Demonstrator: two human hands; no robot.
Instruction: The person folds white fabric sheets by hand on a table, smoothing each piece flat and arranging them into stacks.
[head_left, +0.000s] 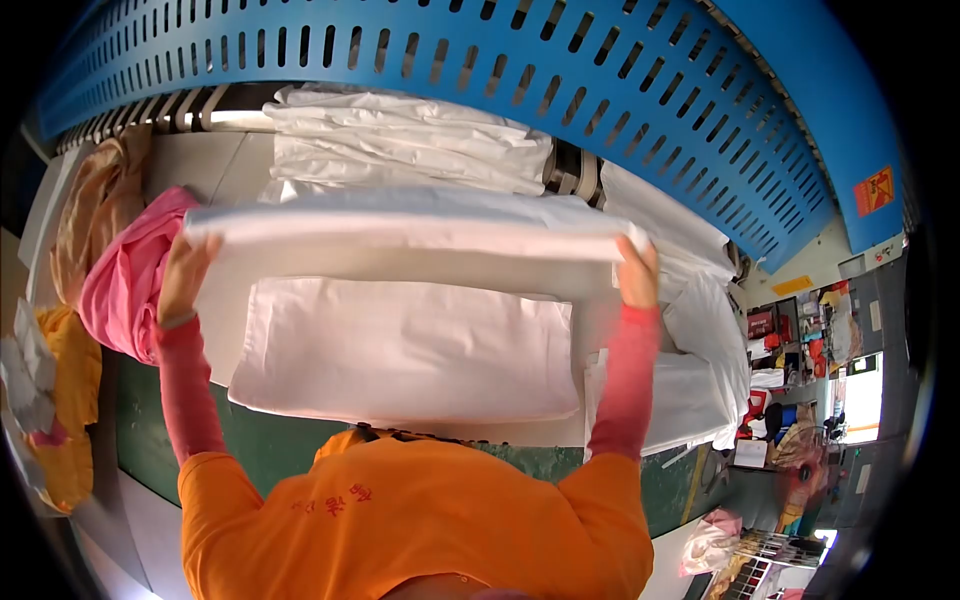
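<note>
Biggest first: the blue slotted guard [450, 28] arches over the far side, prob. to keep us off the rollers under it. Below it lies our pale work surface [225, 310], green along the near edge.

Rumpled white sheeting [400, 145] is bunched at the back by the rollers, prob. out of the way so the middle stays usable. Mid-surface is a white folded cloth [410, 345], long side toward us: squared up & flat, within easy reach of both arms. The other white cloth [400, 228] is up in our hands just beyond it, slightly blurred, stretched wide; holding both ends prob. stops it sagging. More white linen [690, 395] sits at R, partly draped over the edge.

Coloured stuff is parked at L, prob. kept apart from the whites: pink cloth [125, 275] near our L arm, tan shiny cloth [105, 200] behind it, yellow cloth [75, 370] nearer us.

Smaller: our L hand [188, 275] pinches the held cloth's L end, our R hand [637, 270] its R end; each grip is closed on fabric, finger detail unclear b/c of blur.

Smallest: an orange warning sticker [875, 192] on the blue panel, far R, prob. for visibility; text unreadable.
</note>
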